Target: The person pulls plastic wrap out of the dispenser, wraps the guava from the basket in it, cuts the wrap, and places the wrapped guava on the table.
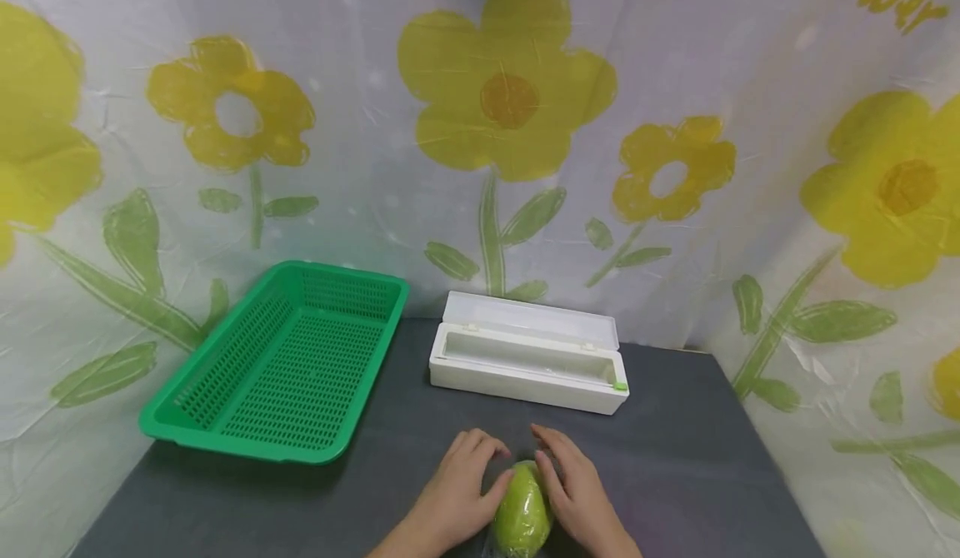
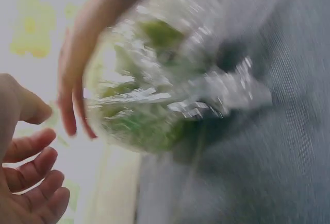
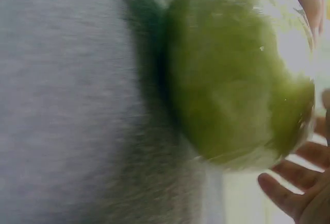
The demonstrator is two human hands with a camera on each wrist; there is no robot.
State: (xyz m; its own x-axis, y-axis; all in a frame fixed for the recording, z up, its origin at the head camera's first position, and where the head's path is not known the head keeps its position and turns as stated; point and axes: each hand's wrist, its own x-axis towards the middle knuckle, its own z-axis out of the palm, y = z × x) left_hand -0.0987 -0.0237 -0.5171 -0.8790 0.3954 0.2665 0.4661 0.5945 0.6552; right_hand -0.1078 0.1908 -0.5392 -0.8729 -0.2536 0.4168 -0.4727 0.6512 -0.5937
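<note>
A green oval fruit [image 1: 522, 512], wrapped in shiny clear cling film, lies on the dark table at the near edge of the head view. My left hand [image 1: 461, 485] is on its left side with thumb near the top of the fruit and fingers loosely bent. On the other side, my right hand [image 1: 579, 491] has its fingers relaxed beside the fruit. In the left wrist view, crinkled film [image 2: 232, 92] gathers at one end of the fruit, and the left fingers stand apart from it. The right wrist view shows right fingers [image 3: 296, 175] spread along the fruit's edge.
A white cling film dispenser box [image 1: 525, 379] stands behind the hands, its lid [image 1: 532, 321] raised and a small green slider [image 1: 620, 386] at its right end. To the left sits a green slotted plastic basket [image 1: 300, 400]. A flower-printed curtain [image 1: 360, 125] hangs behind the table.
</note>
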